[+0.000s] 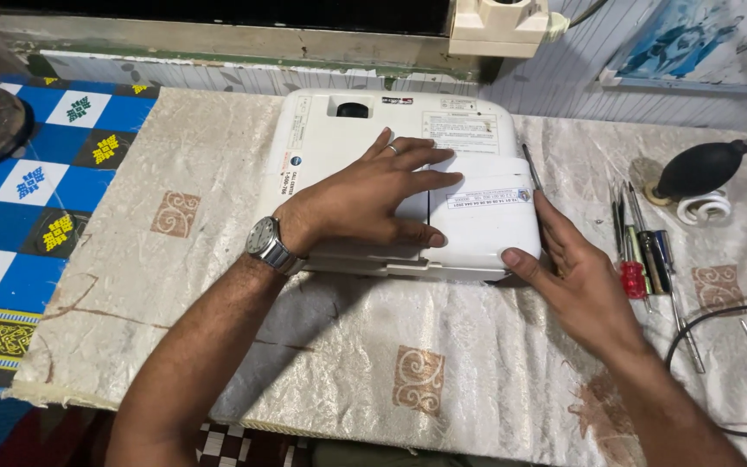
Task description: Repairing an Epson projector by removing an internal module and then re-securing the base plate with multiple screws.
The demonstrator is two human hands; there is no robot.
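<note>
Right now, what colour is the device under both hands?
White casing, with paper labels on it; the head view shows it best.

Both forearms reach in from the near edge of the table, bare to the elbow. The left hand (369, 197) lies flat, palm down, fingers spread and pointing right, a watch on its wrist. The right hand (568, 272) stands on edge, fingers straight, thumb pressed inward
</note>
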